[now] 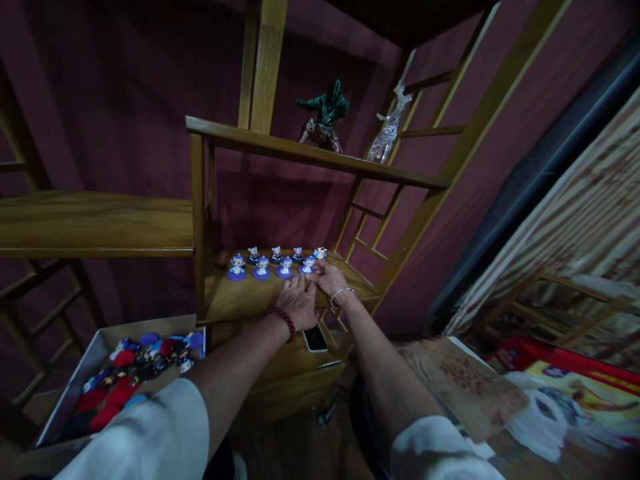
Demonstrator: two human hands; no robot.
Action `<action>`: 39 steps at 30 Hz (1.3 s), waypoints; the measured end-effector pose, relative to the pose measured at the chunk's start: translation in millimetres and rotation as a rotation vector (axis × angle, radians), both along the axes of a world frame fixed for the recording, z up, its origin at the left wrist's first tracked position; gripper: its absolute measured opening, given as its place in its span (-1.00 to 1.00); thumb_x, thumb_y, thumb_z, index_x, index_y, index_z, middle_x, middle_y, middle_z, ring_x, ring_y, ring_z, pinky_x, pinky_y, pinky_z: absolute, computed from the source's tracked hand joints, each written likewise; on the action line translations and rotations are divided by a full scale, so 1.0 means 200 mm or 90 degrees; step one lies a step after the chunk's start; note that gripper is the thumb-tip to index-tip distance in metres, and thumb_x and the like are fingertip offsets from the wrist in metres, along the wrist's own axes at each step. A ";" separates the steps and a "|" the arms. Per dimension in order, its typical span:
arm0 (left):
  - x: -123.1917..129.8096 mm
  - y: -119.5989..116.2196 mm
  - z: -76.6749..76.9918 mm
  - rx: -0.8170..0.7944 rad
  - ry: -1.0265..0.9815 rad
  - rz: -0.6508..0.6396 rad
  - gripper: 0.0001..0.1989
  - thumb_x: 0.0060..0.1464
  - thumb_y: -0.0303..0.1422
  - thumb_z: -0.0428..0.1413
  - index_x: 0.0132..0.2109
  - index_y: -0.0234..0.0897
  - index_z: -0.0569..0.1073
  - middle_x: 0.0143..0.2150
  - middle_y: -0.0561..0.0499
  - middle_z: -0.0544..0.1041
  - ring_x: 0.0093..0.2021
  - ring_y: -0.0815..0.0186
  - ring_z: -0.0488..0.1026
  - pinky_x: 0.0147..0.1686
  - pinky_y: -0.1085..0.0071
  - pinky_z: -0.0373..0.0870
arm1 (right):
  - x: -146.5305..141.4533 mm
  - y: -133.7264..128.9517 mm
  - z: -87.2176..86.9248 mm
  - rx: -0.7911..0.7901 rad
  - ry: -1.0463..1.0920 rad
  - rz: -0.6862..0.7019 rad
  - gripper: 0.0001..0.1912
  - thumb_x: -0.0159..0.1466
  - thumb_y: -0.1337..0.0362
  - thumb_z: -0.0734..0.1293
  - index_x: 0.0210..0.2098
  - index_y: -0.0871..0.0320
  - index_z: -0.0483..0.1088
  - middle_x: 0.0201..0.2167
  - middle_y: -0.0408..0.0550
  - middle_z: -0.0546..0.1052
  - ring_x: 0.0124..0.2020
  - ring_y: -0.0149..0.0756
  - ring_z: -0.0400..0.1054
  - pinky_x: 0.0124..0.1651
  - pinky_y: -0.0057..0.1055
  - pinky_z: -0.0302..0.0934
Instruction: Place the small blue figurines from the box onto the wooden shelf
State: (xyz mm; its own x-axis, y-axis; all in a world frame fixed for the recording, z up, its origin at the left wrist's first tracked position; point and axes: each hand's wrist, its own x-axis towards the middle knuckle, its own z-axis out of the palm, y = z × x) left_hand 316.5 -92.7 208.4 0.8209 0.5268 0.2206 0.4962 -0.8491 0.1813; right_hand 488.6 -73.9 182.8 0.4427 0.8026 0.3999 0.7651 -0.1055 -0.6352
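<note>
On the lower wooden shelf [240, 297], small figurines stand in two rows. The front row has purple-and-white figurines on round purple bases, among them a left-end figurine [237, 267]. Behind them are darker-based figurines [277, 254] and a blue-and-white figurine [320, 253] at the right end. My right hand [330, 279], with a silver bangle, has its fingers curled against the right-end front figurine [308, 265], pinching at its side. My left hand [299, 303], with a red bead bracelet, lies palm down before the row, fingers stretched towards that figurine's base and holding nothing.
An open box [95, 340] full of mixed figurines stands at lower left. A phone [315, 337] lies below my hands. Overhead, the upper shelf [320, 155] bears a green statue [327, 113] and a clear deer ornament [390, 127]. Bags and a red box [530, 353] sit at right.
</note>
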 end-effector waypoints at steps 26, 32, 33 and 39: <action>-0.07 -0.03 -0.08 0.114 -0.157 -0.075 -0.63 0.02 -0.31 -0.07 -0.04 -0.42 0.29 0.02 -0.20 0.32 0.04 0.18 0.18 0.03 0.26 0.10 | -0.12 -0.19 0.04 -0.007 -0.038 -0.063 -0.71 0.07 0.30 0.29 -0.18 0.10 0.34 -0.30 -0.13 0.51 -0.35 -0.42 0.39 -0.18 -0.43 0.27; -0.13 -0.06 -0.09 0.082 -0.179 -0.078 -0.66 0.05 -0.43 -0.15 -0.03 -0.39 0.31 0.04 -0.16 0.33 0.07 0.23 0.18 0.06 0.27 0.09 | -0.22 -0.30 0.03 0.035 -0.070 -0.090 -0.76 0.11 0.35 0.23 -0.21 0.11 0.36 -0.30 -0.10 0.51 -0.36 -0.40 0.39 -0.20 -0.43 0.26; -0.14 -0.07 -0.09 0.076 -0.183 -0.074 -0.65 0.05 -0.45 -0.15 -0.02 -0.39 0.31 0.05 -0.16 0.32 0.08 0.23 0.18 0.07 0.27 0.09 | -0.23 -0.31 0.02 0.042 -0.076 -0.090 -0.76 0.11 0.34 0.22 -0.20 0.10 0.36 -0.29 -0.10 0.51 -0.35 -0.39 0.39 -0.19 -0.42 0.26; -0.21 -0.14 -0.13 0.055 -0.215 -0.075 -0.61 0.03 -0.50 -0.15 0.02 -0.40 0.29 0.08 -0.14 0.32 0.11 0.26 0.17 0.11 0.28 0.06 | -0.33 -0.40 -0.04 0.113 -0.176 -0.083 -0.73 0.15 0.34 0.16 -0.19 0.17 0.37 -0.27 -0.01 0.49 -0.25 -0.29 0.34 -0.09 -0.31 0.18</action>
State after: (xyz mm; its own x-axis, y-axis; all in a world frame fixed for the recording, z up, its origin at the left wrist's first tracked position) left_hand 275.2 -119.9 181.9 0.7480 0.4000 0.5296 0.3180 -0.9164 0.2431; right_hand 423.4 -153.4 175.1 0.3924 0.6543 0.6465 0.8979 -0.1199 -0.4237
